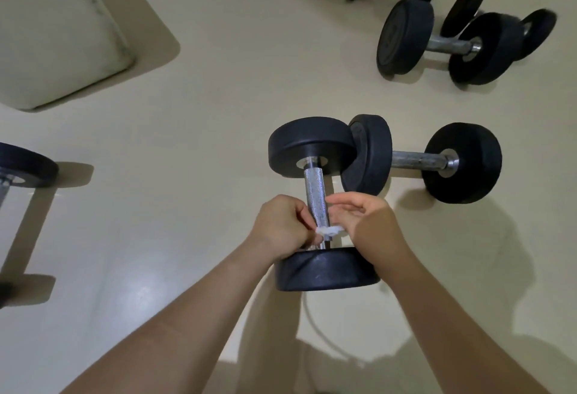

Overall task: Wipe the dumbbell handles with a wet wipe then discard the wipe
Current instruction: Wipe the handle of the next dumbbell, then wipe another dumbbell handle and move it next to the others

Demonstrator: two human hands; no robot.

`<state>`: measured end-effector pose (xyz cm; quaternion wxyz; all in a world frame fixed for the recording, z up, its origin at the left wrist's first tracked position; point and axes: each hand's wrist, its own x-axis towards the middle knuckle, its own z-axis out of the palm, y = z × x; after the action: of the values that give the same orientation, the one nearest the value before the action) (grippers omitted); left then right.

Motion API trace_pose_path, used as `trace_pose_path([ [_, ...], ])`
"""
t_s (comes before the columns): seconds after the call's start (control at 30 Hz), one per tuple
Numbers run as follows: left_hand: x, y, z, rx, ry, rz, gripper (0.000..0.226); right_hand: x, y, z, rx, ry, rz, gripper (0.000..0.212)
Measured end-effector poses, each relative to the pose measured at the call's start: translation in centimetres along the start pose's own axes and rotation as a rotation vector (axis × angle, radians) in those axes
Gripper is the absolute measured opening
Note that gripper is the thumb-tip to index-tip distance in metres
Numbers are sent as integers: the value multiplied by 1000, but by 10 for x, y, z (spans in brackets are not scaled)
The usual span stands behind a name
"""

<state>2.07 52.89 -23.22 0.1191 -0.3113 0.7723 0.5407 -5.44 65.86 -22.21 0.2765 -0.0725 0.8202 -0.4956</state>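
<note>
Fingers [304,217] of the left hand [279,228] and right hand [363,217] are closed on a twisted white wet wipe [330,231], looped around the near end of a knurled dumbbell handle [316,198]. Its far weight is touched by a second dumbbell [420,159] on the cream floor [193,150]. At least three more dumbbells [449,40] are seen beyond, well apart; one [18,165] is cut off at left.
</note>
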Motion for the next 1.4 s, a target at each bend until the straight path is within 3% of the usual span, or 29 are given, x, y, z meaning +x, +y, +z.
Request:
trace_pose_path([
  [0.13,34,25,-11,-402,311,32,23,-5,3,-7,78,47,-7,25],
  [0.2,40,33,-3,-280,316,74,23,-5,4,-7,142,83,10,22],
  [0.43,14,16,4,222,89,206,10,0,-2,2,207,95,52,20],
  [0.53,29,29,-2,341,270,314,7,-1,0,2,193,87,40,22],
  [0.6,36,31,-2,429,291,336,9,-3,1,0,184,96,63,25],
  [0.67,31,30,-1,655,165,382,11,-5,-1,-3,165,74,85,27],
  [0.73,18,26,-4,733,-8,348,16,-6,-8,-6,96,-13,86,30],
  [0.83,-3,18,-20,554,-242,180,18,-6,-27,-16,-126,-209,18,36],
  [0.9,-16,22,-43,103,-249,67,17,-10,-48,-20,-133,-376,3,45],
  [0.97,-29,35,-71,-281,-209,54,15,-18,-72,-18,69,-503,22,48],
  [1.03,-44,51,-96,-438,-175,87,15,-26,-98,-10,342,-544,29,42],
  [1.13,-71,68,-129,-455,-132,109,7,-32,-131,9,322,-427,-98,19],
  [1.23,-100,72,-160,-398,-58,79,5,-36,-159,25,310,-404,-154,9],
  [1.3,-120,74,-181,-368,-4,56,9,-41,-176,33,282,-444,-184,9],
  [1.4,-148,80,-202,-297,26,51,34,-51,-196,45,191,-593,-268,11],
])
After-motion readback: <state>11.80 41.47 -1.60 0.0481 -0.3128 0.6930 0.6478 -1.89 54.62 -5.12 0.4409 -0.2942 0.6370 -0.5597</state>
